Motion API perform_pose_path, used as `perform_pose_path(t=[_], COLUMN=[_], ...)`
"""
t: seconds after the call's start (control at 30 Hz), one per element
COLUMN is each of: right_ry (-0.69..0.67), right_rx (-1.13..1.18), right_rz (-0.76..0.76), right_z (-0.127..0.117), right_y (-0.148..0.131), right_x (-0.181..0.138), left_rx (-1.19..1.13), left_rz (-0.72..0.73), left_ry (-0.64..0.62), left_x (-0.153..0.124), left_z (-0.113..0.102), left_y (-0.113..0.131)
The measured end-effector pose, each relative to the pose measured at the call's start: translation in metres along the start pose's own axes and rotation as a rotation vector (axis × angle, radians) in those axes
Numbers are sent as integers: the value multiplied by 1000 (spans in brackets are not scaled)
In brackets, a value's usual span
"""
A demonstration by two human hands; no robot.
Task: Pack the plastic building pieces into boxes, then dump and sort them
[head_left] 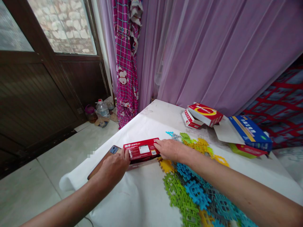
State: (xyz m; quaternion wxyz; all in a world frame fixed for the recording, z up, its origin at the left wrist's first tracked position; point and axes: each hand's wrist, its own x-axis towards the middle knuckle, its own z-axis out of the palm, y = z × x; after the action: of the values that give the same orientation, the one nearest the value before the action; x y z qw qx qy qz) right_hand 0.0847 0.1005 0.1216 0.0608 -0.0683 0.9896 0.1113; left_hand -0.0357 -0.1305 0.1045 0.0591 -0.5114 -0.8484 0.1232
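A flat red cardboard box with white print and a white label lies near the table's left edge. My left hand grips its left end, fingers closed on the edge. At the opposite end my right hand has its fingers curled over the corner. Partly under my left wrist is a phone with a brown back, camera side up. Green, blue, yellow and grey plastic interlocking pieces spread beneath and beside my right forearm.
Red and white boxes are stacked at the table's back, beside a blue box with its flap out. White cloth covers the table. Purple curtains hang behind; a plastic bottle stands on the floor by the wooden door.
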Motion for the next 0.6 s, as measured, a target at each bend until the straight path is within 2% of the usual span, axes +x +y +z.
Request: perform_pose_path(t=[0.23, 0.43, 0.6], right_ry=[-9, 8, 129], right_rx=[-90, -18, 53], right_rz=[-57, -42, 23], right_z=[-7, -8, 4], right_y=[-5, -1, -4], right_x=[-8, -11, -19], left_rx=[-10, -97, -166], left_rz=[74, 131, 107], left_ry=[-39, -48, -3], left_x=[0, 2, -7], left_z=[-9, -21, -21], left_y=[-3, -20, -24])
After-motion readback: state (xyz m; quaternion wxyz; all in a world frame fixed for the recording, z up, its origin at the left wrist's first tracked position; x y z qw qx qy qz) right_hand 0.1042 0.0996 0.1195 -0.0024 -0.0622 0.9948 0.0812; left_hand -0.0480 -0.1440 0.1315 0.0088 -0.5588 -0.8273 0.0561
